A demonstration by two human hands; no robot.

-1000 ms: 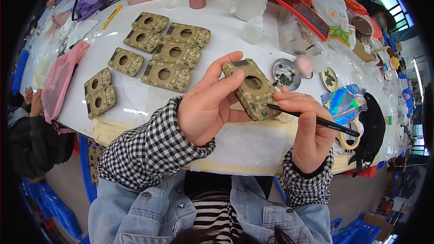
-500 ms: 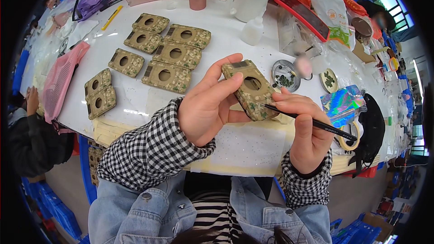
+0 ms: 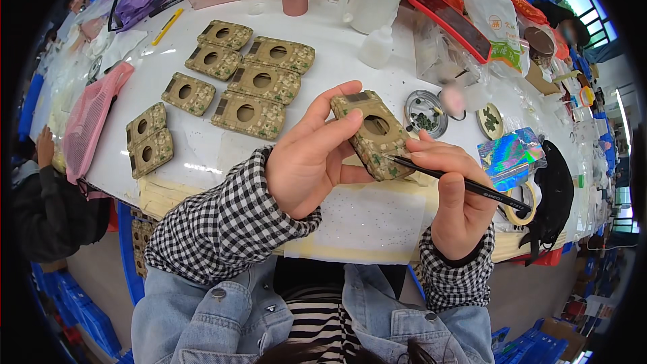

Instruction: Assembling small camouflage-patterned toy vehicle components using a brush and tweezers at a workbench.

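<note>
My left hand (image 3: 310,152) grips a small camouflage case (image 3: 367,111) by its sides, thumb on the face beside the round hole. Tilted above the near table edge, the case shows a dark strip at its far end. In my right hand (image 3: 458,195) is a pair of slim black tweezers (image 3: 482,190), held like a pen. Their fine tip touches or hovers just over the near end of the case, below the hole; contact is too small to tell. Several matching camouflage cases (image 3: 249,113) lie to the left, face up.
Right of the held case stand a round metal tin (image 3: 426,113) of small dark green pieces and a shallow lid (image 3: 490,121) with more. Farther back are a white mug (image 3: 371,10), a squeeze bottle (image 3: 376,47) and a red-cased phone (image 3: 450,23). A roll of tape (image 3: 526,205) lies right.
The tweezers' tip has shifted slightly left and up on the case, and their rear end has dipped a little. My left hand and the case stay put. A person's hand at far left rose slightly.
</note>
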